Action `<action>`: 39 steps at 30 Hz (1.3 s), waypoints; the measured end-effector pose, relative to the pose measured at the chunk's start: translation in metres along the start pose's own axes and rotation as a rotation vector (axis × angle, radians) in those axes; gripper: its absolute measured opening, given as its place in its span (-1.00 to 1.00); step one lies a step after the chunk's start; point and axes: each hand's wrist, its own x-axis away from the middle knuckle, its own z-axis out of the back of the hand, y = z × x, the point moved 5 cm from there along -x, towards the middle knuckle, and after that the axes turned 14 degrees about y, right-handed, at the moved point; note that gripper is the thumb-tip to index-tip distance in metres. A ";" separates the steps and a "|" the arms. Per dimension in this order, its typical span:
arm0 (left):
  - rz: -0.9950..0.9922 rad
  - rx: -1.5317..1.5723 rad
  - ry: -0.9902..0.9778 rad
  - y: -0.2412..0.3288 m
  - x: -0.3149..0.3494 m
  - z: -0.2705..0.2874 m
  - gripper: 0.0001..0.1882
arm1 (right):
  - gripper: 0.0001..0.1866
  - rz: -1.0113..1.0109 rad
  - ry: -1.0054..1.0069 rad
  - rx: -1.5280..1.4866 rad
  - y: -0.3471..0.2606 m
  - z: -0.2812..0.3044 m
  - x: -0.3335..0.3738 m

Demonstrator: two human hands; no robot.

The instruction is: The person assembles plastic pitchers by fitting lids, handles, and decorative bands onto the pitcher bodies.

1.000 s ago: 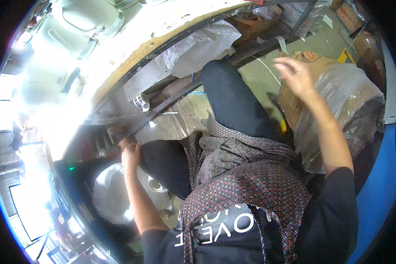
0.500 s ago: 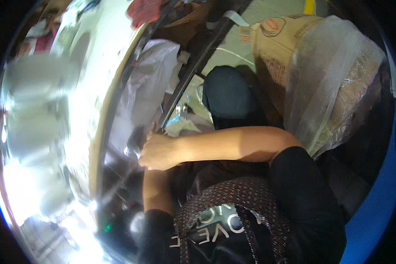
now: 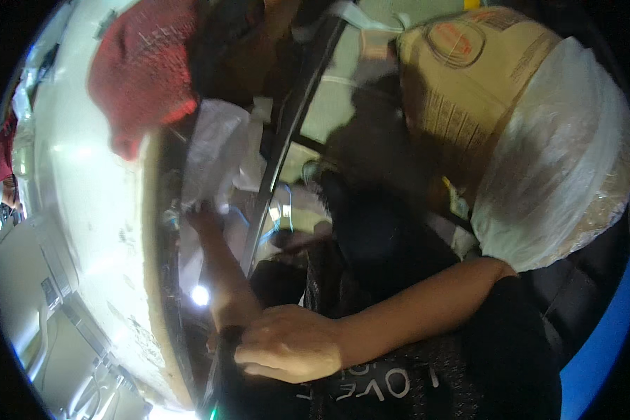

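My left arm stretches up under the edge of a pale table top (image 3: 84, 182). My left hand (image 3: 200, 218) is at the lower end of a white plastic bag (image 3: 217, 150) that hangs below that edge; its fingers are blurred and partly hidden. My right forearm crosses my body from the right. My right hand (image 3: 287, 343) lies low in the middle, fingers curled on the black sleeve (image 3: 234, 364) of my left upper arm. My patterned garment is dark and mostly in shadow below it.
A red knitted cloth (image 3: 143, 66) lies on the table top at upper left. A black metal bar (image 3: 294, 126) runs down beside the bag. A large tan sack (image 3: 462, 77) under clear plastic wrap (image 3: 560, 154) fills the right. A blue surface (image 3: 602, 336) shows at lower right.
The view has swung toward the table's underside. My right hand has dropped from the table's edge to my left upper arm. My left hand now reaches up to the white bag.
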 end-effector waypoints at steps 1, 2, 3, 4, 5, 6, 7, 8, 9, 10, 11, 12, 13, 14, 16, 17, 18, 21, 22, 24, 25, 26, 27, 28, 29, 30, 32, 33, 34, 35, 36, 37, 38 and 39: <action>-0.054 -0.043 -0.013 0.018 -0.014 -0.007 -0.44 | -0.84 -0.010 0.058 -0.039 -0.006 0.003 -0.006; -0.120 -0.097 -0.021 0.039 -0.025 -0.009 -0.43 | -0.83 -0.022 0.115 -0.078 -0.007 0.003 -0.008; -0.164 -0.169 -0.042 0.050 -0.031 -0.019 -0.42 | -0.82 -0.036 0.113 -0.088 -0.007 -0.002 -0.009; -0.264 -0.240 -0.048 0.080 -0.043 -0.020 -0.41 | -0.84 -0.063 0.037 -0.140 -0.003 -0.011 -0.007; -0.364 -0.342 -0.067 0.099 -0.052 -0.028 -0.40 | -0.86 -0.098 -0.017 -0.188 0.007 -0.017 -0.001; -0.471 -0.437 -0.069 0.127 -0.060 -0.027 -0.39 | -0.87 -0.138 -0.086 -0.243 0.011 -0.026 0.005; -0.606 -0.576 -0.080 0.157 -0.064 -0.030 -0.38 | -0.88 -0.064 -0.069 -0.069 0.003 -0.015 0.002; -0.757 -0.716 -0.089 0.186 -0.065 -0.037 -0.37 | -0.88 -0.070 -0.040 -0.037 -0.001 -0.008 -0.002; -0.911 -0.865 -0.087 0.214 -0.065 -0.044 -0.36 | -0.88 -0.074 -0.014 -0.008 -0.002 -0.005 -0.003; -1.048 -1.044 -0.068 0.242 -0.067 -0.047 -0.35 | -0.88 -0.074 0.004 0.011 -0.004 -0.004 -0.004; -1.171 -1.230 -0.043 0.263 -0.067 -0.050 -0.34 | -0.88 -0.090 -0.065 -0.014 -0.005 -0.006 -0.005; -1.261 -1.410 -0.014 0.275 -0.067 -0.057 -0.33 | -0.89 -0.100 -0.132 -0.028 -0.006 -0.010 -0.005; -1.307 -1.593 0.052 0.277 -0.068 -0.065 -0.32 | -0.89 -0.103 -0.201 -0.029 -0.004 -0.014 -0.003; -1.324 -1.774 0.161 0.277 -0.068 -0.068 -0.30 | -0.89 -0.113 -0.203 -0.028 -0.002 -0.018 -0.001; -1.316 -2.176 0.435 0.242 -0.059 -0.085 -0.37 | -0.88 -0.154 -0.207 -0.002 0.004 -0.019 0.003; -1.466 -2.107 0.388 0.222 -0.055 -0.084 -0.40 | -0.88 -0.160 -0.235 0.029 0.006 -0.019 0.005; -1.617 -2.025 0.338 0.200 -0.053 -0.082 -0.42 | -0.88 -0.164 -0.261 0.064 0.009 -0.018 0.006; -2.041 -1.694 0.256 0.177 -0.048 -0.056 -0.46 | -0.87 -0.133 -0.264 0.125 -0.002 -0.022 0.006; -2.129 -1.525 0.188 0.157 -0.039 -0.044 -0.46 | -0.87 -0.136 -0.248 0.140 0.001 -0.022 0.005; -2.206 -1.178 -0.009 0.107 -0.006 -0.017 -0.45 | -0.86 -0.142 -0.232 0.135 0.005 -0.023 0.005; -2.185 -1.036 -0.146 0.074 0.015 -0.003 -0.44 | -0.86 -0.154 -0.220 0.136 0.005 -0.024 0.005; -2.144 -0.965 -0.279 0.043 0.033 0.012 -0.43 | -0.85 -0.138 -0.223 0.146 0.006 -0.024 0.004; -2.098 -0.934 -0.386 0.015 0.048 0.023 -0.43 | -0.84 -0.117 -0.229 0.157 0.008 -0.022 0.002; -2.021 -0.979 -0.492 -0.007 0.053 0.032 -0.42 | -0.83 -0.092 -0.236 0.167 0.009 -0.021 0.000; -1.734 -1.152 -0.738 -0.061 0.045 0.024 -0.41 | -0.81 -0.136 -0.210 0.208 0.019 -0.015 -0.001; -1.461 -1.332 -0.909 -0.086 0.045 0.025 -0.39 | -0.79 -0.138 -0.214 0.206 0.018 -0.013 -0.001; -1.366 -1.316 -0.566 -0.074 0.029 0.009 -0.38 | -0.75 -0.162 -0.232 0.204 0.018 -0.006 -0.001; -1.332 -1.278 -0.477 -0.067 0.018 -0.001 -0.39 | -0.72 -0.189 -0.239 0.201 0.017 0.000 0.000; -1.286 -1.254 -0.395 -0.056 0.003 -0.012 -0.39 | -0.68 -0.211 -0.248 0.199 0.017 0.004 0.000; -1.225 -1.241 -0.326 -0.045 -0.014 -0.020 -0.40 | -0.67 -0.192 -0.190 0.181 0.016 0.008 -0.004; -1.151 -1.233 -0.287 -0.042 -0.030 -0.026 -0.40 | -0.58 -0.189 -0.268 0.203 0.020 0.009 -0.003; -1.035 -1.217 -0.299 -0.051 -0.043 -0.041 -0.41 | -0.45 -0.199 -0.338 0.250 0.022 0.014 -0.004; -0.923 -1.206 -0.300 -0.054 -0.059 -0.052 -0.41 | -0.30 -0.204 -0.415 0.285 0.026 0.015 -0.003; -0.811 -1.189 -0.313 -0.063 -0.069 -0.062 -0.42 | -0.56 -0.338 -0.346 0.266 0.034 0.011 -0.004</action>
